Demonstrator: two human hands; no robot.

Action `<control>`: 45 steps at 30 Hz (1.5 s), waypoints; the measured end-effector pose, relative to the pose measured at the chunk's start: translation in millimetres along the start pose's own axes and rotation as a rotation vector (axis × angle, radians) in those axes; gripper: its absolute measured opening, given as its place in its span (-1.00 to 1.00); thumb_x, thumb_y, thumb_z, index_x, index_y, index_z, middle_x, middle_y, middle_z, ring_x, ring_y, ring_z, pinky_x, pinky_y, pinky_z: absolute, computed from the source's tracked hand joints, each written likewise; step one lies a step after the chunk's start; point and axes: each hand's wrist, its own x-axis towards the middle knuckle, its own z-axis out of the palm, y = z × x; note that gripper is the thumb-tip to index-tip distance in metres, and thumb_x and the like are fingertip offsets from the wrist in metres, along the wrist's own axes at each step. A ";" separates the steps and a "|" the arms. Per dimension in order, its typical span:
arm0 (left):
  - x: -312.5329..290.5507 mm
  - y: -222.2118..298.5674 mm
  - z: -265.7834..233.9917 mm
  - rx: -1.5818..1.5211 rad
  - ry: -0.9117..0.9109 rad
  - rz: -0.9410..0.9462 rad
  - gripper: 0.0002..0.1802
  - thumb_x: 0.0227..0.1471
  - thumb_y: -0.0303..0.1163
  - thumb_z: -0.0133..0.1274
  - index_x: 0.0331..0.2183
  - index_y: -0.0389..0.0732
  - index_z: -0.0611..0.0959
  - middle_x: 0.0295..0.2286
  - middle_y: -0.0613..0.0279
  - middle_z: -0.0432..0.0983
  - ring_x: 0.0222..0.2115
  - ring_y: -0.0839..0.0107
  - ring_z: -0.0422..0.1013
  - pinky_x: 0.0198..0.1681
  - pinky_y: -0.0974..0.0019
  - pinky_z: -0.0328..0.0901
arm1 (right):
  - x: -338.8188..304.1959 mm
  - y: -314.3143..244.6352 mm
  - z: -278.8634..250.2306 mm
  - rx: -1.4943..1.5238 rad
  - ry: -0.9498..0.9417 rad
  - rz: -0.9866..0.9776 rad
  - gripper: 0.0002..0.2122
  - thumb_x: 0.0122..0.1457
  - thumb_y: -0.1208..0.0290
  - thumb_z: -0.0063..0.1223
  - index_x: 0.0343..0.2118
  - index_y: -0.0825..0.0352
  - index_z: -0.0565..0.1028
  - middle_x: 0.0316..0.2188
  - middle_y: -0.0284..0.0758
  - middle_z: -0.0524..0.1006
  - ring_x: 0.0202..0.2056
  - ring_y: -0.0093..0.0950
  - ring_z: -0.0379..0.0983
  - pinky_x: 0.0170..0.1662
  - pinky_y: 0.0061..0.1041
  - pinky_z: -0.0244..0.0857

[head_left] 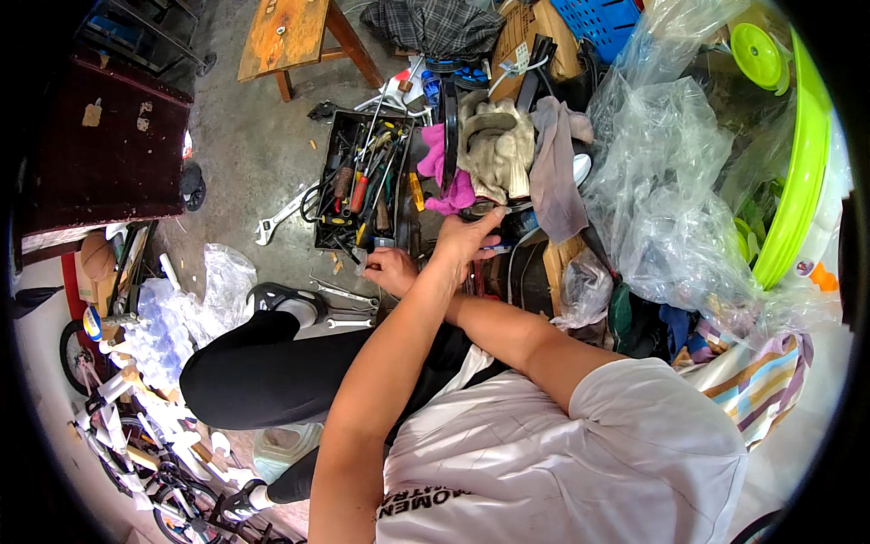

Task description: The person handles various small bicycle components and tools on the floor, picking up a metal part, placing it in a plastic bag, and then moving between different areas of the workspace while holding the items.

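My forearms cross, the left lying over the right. My left hand (468, 239) reaches to the edge of a pile of gloves, its fingers partly stretched out and apart, with no held thing visible. Close by are a worn grey-white work glove (498, 145), a pink glove (449, 177) and a greyish cloth glove (557, 172). My right hand (391, 272) is closed at the near edge of the black toolbox (319, 238), fingertips pinching what looks like a small clear plastic piece (361, 261). Screwdrivers, including a red-handled one (360, 192), and other tools fill the box.
A large wrench (281, 218) lies on the floor left of the toolbox; smaller wrenches (349, 297) lie by my shoe (288, 301). A wooden stool (285, 36) stands beyond. Clear plastic sheeting (671, 172) and a green tub rim (802, 172) crowd the right. Small bicycles (172, 494) are lower left.
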 end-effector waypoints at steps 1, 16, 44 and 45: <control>-1.6 -1.9 0.1 0.005 -0.028 0.022 -0.34 -0.03 -0.13 0.40 -0.08 -0.45 0.56 -0.18 0.05 0.60 -0.28 0.28 0.58 -0.37 0.27 0.53 | -0.6 1.9 0.2 -0.001 0.007 -0.016 -0.80 -0.06 0.33 0.32 -0.47 0.36 0.60 -0.46 -0.20 0.56 -0.36 -0.12 0.54 -0.29 -0.19 0.38; -229.3 85.7 -105.8 -0.064 0.189 0.757 -0.59 0.27 -0.27 0.07 0.01 -0.37 0.54 -0.23 0.09 0.61 -0.32 0.44 0.55 -0.26 0.40 0.43 | 47.4 16.9 22.6 0.488 -0.254 0.027 -0.70 0.16 0.25 0.23 -0.10 0.29 0.60 -0.24 -0.24 0.62 -0.15 -0.38 0.56 -0.10 -0.32 0.42; -240.0 -275.9 -553.1 -0.378 1.504 0.190 -0.58 0.05 -0.25 0.22 -0.06 -0.21 0.60 -0.26 0.08 0.61 -0.27 0.23 0.56 -0.18 0.19 0.42 | 201.0 -247.6 403.7 0.241 -0.641 -0.272 -0.93 0.15 0.54 0.29 -0.32 0.40 0.64 -0.41 -0.50 0.52 -0.37 -0.73 0.36 -0.30 -0.68 0.21; -219.8 -275.9 -568.8 -0.303 1.523 0.148 -0.57 0.05 -0.25 0.22 -0.05 -0.19 0.60 -0.23 0.06 0.60 -0.26 0.18 0.56 -0.16 0.15 0.42 | 203.6 -235.6 413.6 0.221 -0.629 -0.283 -0.92 0.15 0.54 0.28 -0.32 0.41 0.63 -0.44 -0.50 0.48 -0.40 -0.72 0.32 -0.32 -0.67 0.19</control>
